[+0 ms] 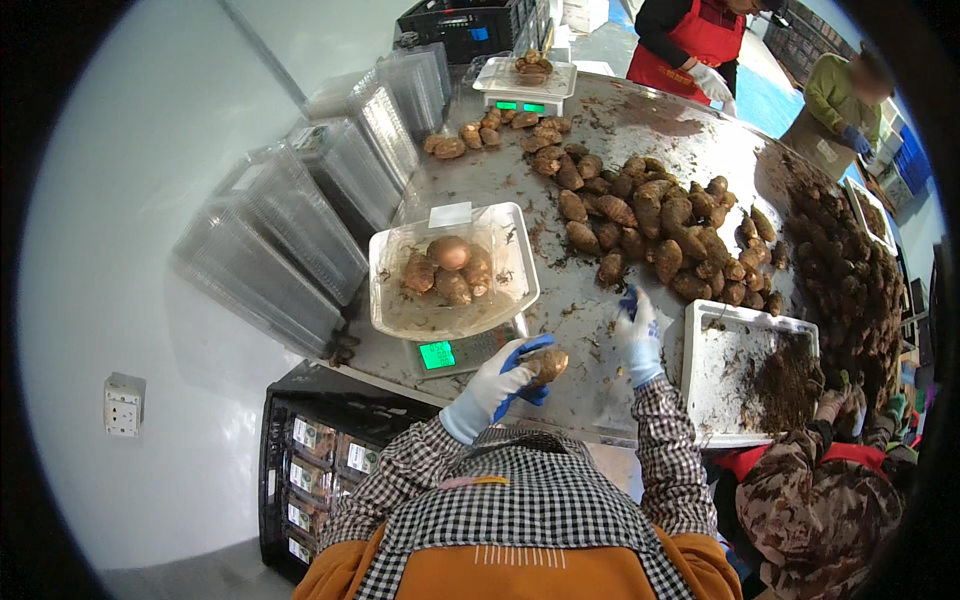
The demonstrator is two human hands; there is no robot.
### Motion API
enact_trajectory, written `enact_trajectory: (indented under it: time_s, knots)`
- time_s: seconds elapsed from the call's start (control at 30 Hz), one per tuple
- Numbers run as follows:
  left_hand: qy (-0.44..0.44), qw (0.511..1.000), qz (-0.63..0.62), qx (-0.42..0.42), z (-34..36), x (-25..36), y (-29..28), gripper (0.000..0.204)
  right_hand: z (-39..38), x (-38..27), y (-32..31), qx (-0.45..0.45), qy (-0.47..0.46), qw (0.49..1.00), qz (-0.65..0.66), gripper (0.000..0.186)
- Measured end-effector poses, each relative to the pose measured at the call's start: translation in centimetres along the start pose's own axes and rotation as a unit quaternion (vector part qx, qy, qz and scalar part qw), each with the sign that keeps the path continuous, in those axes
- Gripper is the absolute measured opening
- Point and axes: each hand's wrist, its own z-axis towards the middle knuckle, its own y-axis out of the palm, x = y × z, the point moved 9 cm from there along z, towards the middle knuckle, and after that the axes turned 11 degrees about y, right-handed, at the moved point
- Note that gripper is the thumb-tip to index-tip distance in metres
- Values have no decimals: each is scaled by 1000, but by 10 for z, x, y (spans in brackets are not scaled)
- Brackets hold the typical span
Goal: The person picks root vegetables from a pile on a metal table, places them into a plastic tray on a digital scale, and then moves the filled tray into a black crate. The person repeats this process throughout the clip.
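Observation:
My left hand (493,388), in a white glove with blue palm and fingers, grips a brown taro (546,367) just in front of the near scale. On that scale's white pan (526,288) sits a clear plastic box (400,312) with several taros (452,287) in it. A green display (437,354) glows below the pan. My right hand (637,335), gloved alike, is held over the metal table with its fingers reaching forward and apart, and nothing shows in it. Just beyond its fingertips lies a large heap of taros (670,225).
Stacks of clear boxes (265,255) line the wall at left. A white tray (752,425) holding dirt stands right of my right hand. Farther back is a second scale (545,85). A black crate (290,405) of packed boxes sits low left. Co-workers stand around the table (590,385).

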Motion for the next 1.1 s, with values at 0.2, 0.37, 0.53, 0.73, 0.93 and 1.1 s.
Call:
enact_trajectory:
  time_s: [0.2,0.37,0.53,0.73,0.93,1.1]
  knots:
    - [-70,989,127,-29,3,-37,-8,53,68,-80,50,42,-218,957,-188,33]
    - [-126,948,287,-48,18,-56,-5,54,138,-86,115,-22,-115,905,-410,57]
    - [-117,902,416,-19,32,-88,-22,54,116,-75,133,-129,-14,901,-414,73]
    - [-97,867,484,72,56,-99,-18,59,53,-25,89,-293,110,902,299,43]
    - [-11,734,676,-64,65,-115,8,59,-22,43,48,-390,231,705,545,46]
    - [105,844,526,-9,64,-67,12,54,-75,65,35,-443,262,609,604,47]
